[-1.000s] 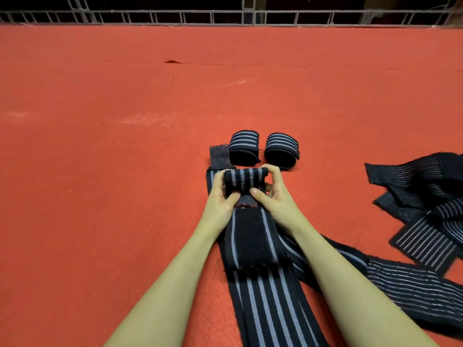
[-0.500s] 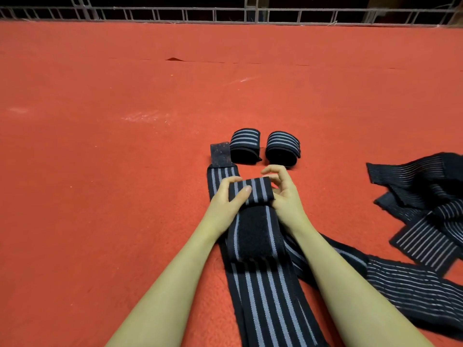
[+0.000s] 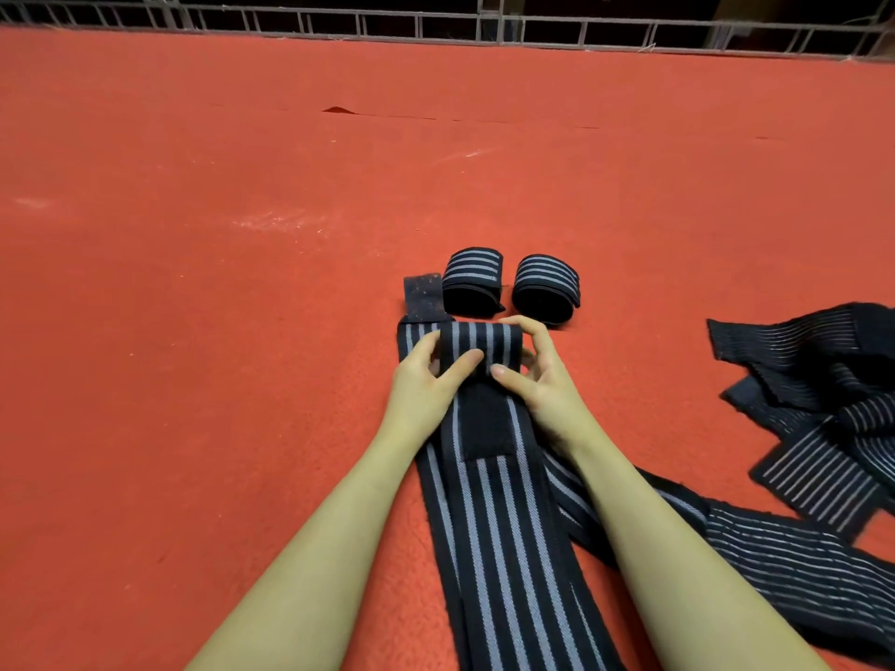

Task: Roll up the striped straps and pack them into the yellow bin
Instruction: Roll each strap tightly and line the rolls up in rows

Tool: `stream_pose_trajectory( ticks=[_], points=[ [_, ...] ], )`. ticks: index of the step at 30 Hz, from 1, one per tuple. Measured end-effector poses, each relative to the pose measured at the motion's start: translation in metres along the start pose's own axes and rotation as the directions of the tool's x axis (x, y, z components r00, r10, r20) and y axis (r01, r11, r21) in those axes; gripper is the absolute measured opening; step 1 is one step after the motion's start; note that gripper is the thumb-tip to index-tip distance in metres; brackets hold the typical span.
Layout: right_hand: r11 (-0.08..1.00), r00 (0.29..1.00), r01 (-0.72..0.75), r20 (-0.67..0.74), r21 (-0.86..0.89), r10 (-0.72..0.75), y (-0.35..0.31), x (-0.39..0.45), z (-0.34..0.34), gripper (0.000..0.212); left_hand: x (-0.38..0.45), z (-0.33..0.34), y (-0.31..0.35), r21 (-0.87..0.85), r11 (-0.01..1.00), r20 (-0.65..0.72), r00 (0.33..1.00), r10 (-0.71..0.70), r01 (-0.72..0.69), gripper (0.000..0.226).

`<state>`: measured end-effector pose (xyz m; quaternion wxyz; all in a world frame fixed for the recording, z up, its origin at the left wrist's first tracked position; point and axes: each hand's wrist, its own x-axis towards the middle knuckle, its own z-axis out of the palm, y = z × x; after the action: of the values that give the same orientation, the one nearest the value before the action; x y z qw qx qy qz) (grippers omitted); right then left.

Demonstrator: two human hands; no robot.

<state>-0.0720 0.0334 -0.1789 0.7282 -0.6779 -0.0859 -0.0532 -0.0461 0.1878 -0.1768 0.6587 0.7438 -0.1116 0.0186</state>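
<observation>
Two hands on one strap. Red floor [image 3: 242,331] carried everything; loose strap pile [image 3: 823,404] lay well right, long striped strap [image 3: 499,549] ran toward me, two finished rolls [image 3: 508,288] sat just beyond. Left hand [image 3: 426,380] and right hand [image 3: 537,380] had fingers curled, pinching the started roll [image 3: 479,343]. Rolling step was underway, I judged; next needed even turns toward me. Yellow bin wasn't visible.

Woven cloth on red felt

The striped strap [image 3: 503,535] is matt, ribbed elastic webbing with a fuzzy black fastening patch [image 3: 486,421]; the two finished rolls [image 3: 472,280] show the same weave. The red worktop [image 3: 193,307] looks like rough, scuffed felt, and the rail [image 3: 436,29] behind is dull metal.
</observation>
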Motion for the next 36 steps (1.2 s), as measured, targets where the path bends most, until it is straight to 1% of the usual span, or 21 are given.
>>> stream_pose_trajectory(
  ticks=[4, 5, 7, 10, 13, 15, 17, 19, 21, 24, 26, 28, 29, 30, 31, 32, 34, 36],
  points=[
    [0.999, 0.998, 0.037, -0.047, 0.016, -0.036, -0.003, -0.001, 0.001, 0.047, -0.002, 0.001, 0.001, -0.010, 0.999, 0.072, 0.996, 0.044, -0.043, 0.047],
    [0.999, 0.997, 0.044, -0.057, 0.007, -0.044, -0.003, -0.001, 0.001, 0.045, -0.002, 0.001, 0.002, -0.013, 0.999, 0.084, 0.996, 0.042, -0.041, 0.046],
    [0.999, 0.997, 0.046, -0.063, -0.006, -0.047, -0.001, 0.000, 0.000, 0.044, -0.002, 0.000, 0.001, -0.019, 0.999, 0.096, 0.994, 0.041, -0.040, 0.037],
    [1.000, 0.999, 0.017, -0.051, 0.004, -0.017, -0.002, 0.000, -0.001, 0.050, -0.003, -0.001, 0.002, -0.057, 0.996, 0.095, 0.992, 0.077, -0.072, 0.026],
    [0.999, 0.997, -0.043, -0.063, 0.002, 0.043, -0.002, 0.001, 0.000, 0.050, -0.003, -0.003, 0.002, -0.115, 0.988, 0.075, 0.991, 0.108, -0.099, 0.026],
    [0.995, 0.993, -0.089, -0.082, -0.033, 0.086, 0.001, 0.003, 0.000, 0.048, -0.005, -0.004, 0.002, -0.117, 0.987, 0.051, 0.992, 0.114, -0.107, 0.028],
    [0.991, 0.990, -0.122, -0.070, -0.052, 0.119, 0.000, 0.003, 0.001, 0.047, -0.006, -0.005, 0.000, -0.075, 0.990, 0.021, 0.993, 0.119, -0.117, 0.029],
    [0.988, 0.987, -0.149, -0.053, 0.041, 0.151, -0.003, 0.002, 0.002, 0.048, -0.005, -0.004, -0.003, 0.009, 0.990, 0.012, 0.990, 0.140, -0.140, 0.031],
    [0.986, 0.988, -0.142, -0.045, 0.087, 0.146, -0.003, 0.001, 0.002, 0.046, -0.006, -0.003, -0.003, 0.043, 0.984, 0.017, 0.985, 0.172, -0.173, 0.032],
    [0.996, 0.995, -0.076, -0.072, -0.040, 0.073, -0.002, 0.000, 0.000, 0.053, -0.008, -0.002, -0.004, 0.063, 0.978, 0.026, 0.980, 0.199, -0.200, 0.033],
    [0.998, 0.995, -0.043, -0.089, -0.053, 0.038, -0.002, -0.002, -0.001, 0.059, -0.009, -0.001, -0.002, 0.059, 0.977, 0.048, 0.979, 0.200, -0.203, 0.040],
    [0.999, 0.995, -0.028, -0.092, -0.040, 0.025, -0.001, -0.003, -0.002, 0.066, -0.009, 0.003, 0.001, 0.066, 0.987, 0.075, 0.987, 0.140, -0.145, 0.050],
    [0.999, 0.996, -0.024, -0.090, -0.041, 0.020, -0.002, -0.003, -0.001, 0.068, -0.009, 0.004, 0.003, 0.121, 0.988, 0.095, 0.992, 0.087, -0.098, 0.058],
    [0.998, 0.996, -0.014, -0.087, -0.056, 0.009, -0.001, -0.003, 0.000, 0.067, -0.009, 0.006, 0.003, 0.212, 0.975, 0.110, 0.993, 0.036, -0.059, 0.063],
    [0.997, 0.996, 0.000, -0.083, -0.082, -0.007, -0.001, -0.003, 0.000, 0.066, -0.009, 0.008, 0.004, 0.295, 0.955, 0.112, 0.994, 0.003, -0.036, 0.062],
    [0.993, 0.997, 0.004, -0.079, -0.118, -0.013, 0.000, -0.003, 0.002, 0.064, -0.009, 0.010, 0.005, 0.341, 0.939, 0.109, 0.994, 0.005, -0.042, 0.058],
    [0.985, 0.998, -0.002, -0.058, -0.171, -0.008, -0.002, -0.003, 0.006, 0.060, -0.010, 0.012, 0.005, 0.343, 0.937, 0.103, 0.994, 0.037, -0.070, 0.054],
    [0.983, 1.000, 0.000, -0.028, -0.186, -0.005, -0.001, -0.002, 0.009, 0.061, -0.010, 0.012, 0.006, 0.333, 0.942, 0.100, 0.995, 0.009, -0.042, 0.055]
  ],
)
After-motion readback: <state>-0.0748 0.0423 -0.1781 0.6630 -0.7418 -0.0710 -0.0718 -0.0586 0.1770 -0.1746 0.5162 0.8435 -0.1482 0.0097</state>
